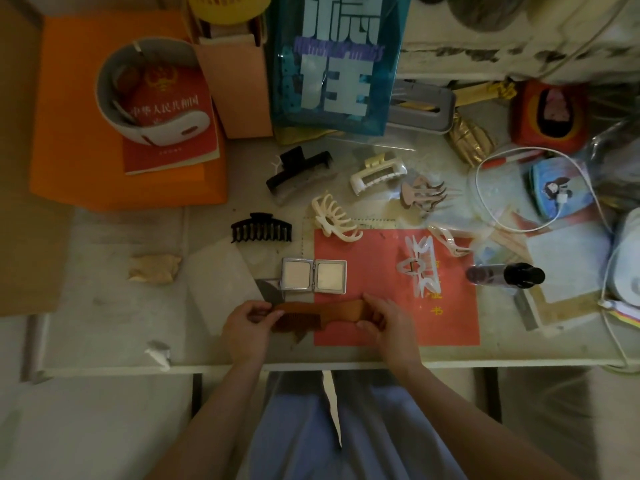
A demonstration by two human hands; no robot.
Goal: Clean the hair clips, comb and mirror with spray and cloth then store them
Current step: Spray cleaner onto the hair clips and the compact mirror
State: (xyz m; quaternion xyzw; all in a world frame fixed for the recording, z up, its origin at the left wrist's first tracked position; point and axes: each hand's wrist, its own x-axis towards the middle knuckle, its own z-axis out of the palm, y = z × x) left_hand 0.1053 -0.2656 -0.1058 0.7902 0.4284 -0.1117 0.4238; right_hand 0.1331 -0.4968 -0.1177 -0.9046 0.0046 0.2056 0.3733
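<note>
A brown wooden comb [318, 315] lies level just above the table's front edge, held at both ends. My left hand [247, 329] pinches its left end and my right hand [388, 327] grips its right end. Behind it an open silver folding mirror [313, 275] lies flat. Several hair clips are spread beyond: a black claw clip [261, 228], a black and clear clip [299, 174], a cream claw clip [334, 218], a white clip [377, 174], a tan clip [422, 195] and a clear clip [420, 265]. The dark spray bottle [505, 275] lies on its side at the right. A beige crumpled cloth [154, 268] sits at the left.
A red sheet [450, 320] covers the table's middle right. An orange box [79, 161] with a red book and a white band stands back left, a blue bag [332, 64] back centre. A white cable [588, 188] and clutter fill the right side.
</note>
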